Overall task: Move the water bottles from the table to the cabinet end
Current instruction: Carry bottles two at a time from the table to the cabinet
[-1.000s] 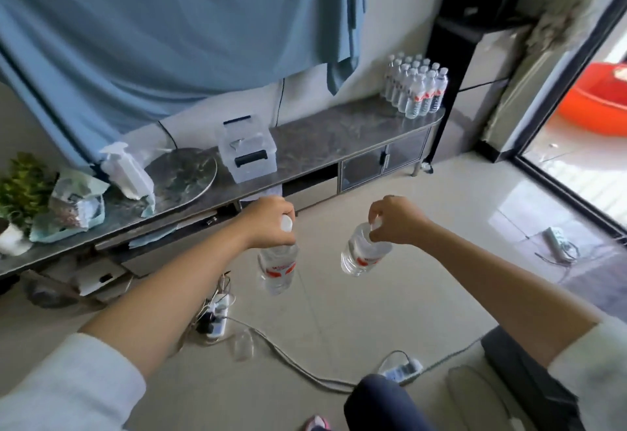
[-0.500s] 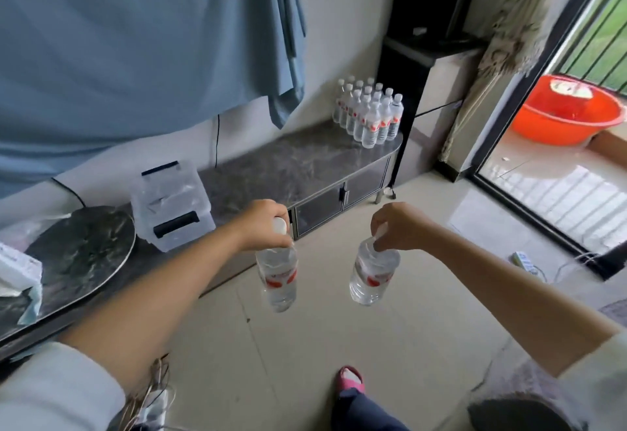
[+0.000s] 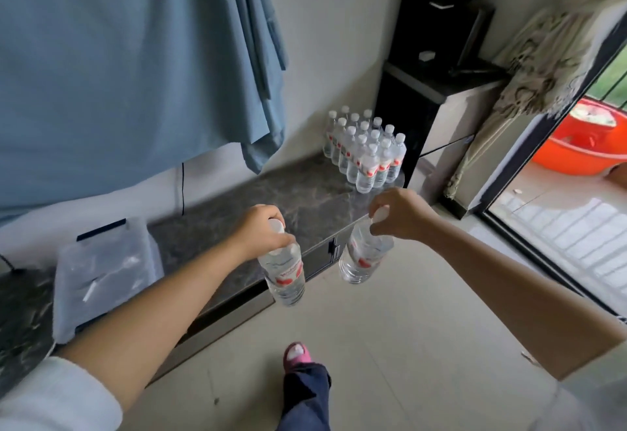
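My left hand [image 3: 259,231] grips the neck of a clear water bottle [image 3: 285,273] with a red label and white cap; the bottle hangs upright over the cabinet's front edge. My right hand [image 3: 398,215] pinches the cap end of a second such bottle [image 3: 361,261], which hangs slightly tilted beside the first. Several identical bottles [image 3: 366,149] stand packed together at the far right end of the low cabinet [image 3: 298,200] with its dark marble top.
A clear plastic box [image 3: 101,271] with a black handle sits on the cabinet at left. Blue cloth [image 3: 135,57] hangs on the wall. A black water dispenser [image 3: 441,67] stands right of the cabinet. An orange basin [image 3: 590,145] lies beyond the doorway. My slippered foot [image 3: 298,356] is on the tile floor.
I have walked nearer to the cabinet's right end, both bottles still carried in my hands. The group of bottles now looks closer and larger.
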Tool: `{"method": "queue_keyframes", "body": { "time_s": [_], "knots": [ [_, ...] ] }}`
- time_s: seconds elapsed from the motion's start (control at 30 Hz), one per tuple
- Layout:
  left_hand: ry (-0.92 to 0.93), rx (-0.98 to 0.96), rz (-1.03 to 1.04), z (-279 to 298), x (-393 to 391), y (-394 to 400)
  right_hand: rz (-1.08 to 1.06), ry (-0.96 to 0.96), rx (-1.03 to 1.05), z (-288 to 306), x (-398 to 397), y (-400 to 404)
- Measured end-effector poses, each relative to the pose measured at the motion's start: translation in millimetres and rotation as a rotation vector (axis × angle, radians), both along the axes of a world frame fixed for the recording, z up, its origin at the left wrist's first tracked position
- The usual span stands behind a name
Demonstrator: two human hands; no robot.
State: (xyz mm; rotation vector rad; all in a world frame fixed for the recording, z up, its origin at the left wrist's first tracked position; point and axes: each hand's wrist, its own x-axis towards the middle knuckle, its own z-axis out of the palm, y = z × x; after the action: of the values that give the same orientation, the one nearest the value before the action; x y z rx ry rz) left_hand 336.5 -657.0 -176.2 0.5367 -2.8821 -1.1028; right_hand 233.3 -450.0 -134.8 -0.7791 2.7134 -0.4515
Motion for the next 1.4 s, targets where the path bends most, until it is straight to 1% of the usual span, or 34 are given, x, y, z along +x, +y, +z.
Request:
{"method": "queue_keyframes", "body": {
  "time_s": [0.2,0.37,0.57,0.7,0.9,1.07,1.3,1.4],
  "knots": [
    [-0.010,-0.021,-0.060,-11.7,-106.1,-47.1,0.047,-0.018,0.075,-17.0,-95.7,-44.7],
    [-0.033,0.031,-0.080,-16.0,-192.4,-83.1,0.038,-0.051,0.155,-35.2,-172.5,-80.2],
    [-0.067,0.087,0.001,-33.1,-294.0,-109.6,0.017,-0.127,0.185,-63.8,-260.6,-115.4],
    [-0.091,0.018,0.056,-54.1,-366.3,-121.5,0.074,-0.160,0.183,-89.9,-327.0,-140.5],
    [-0.234,-0.033,0.147,-86.6,-455.4,-132.1,0.182,-0.249,0.186,-134.1,-405.0,-164.5],
    [-0.356,-0.076,0.159,-115.2,-517.9,-141.8,0.267,-0.326,0.226,-169.9,-454.3,-181.0],
    [-0.381,-0.119,0.170,-163.3,-582.8,-165.3,0.292,-0.372,0.196,-214.5,-493.1,-195.6],
    [-0.407,-0.148,0.134,-179.1,-602.1,-173.8,0.290,-0.397,0.202,-227.5,-500.0,-200.3]
  ]
}}
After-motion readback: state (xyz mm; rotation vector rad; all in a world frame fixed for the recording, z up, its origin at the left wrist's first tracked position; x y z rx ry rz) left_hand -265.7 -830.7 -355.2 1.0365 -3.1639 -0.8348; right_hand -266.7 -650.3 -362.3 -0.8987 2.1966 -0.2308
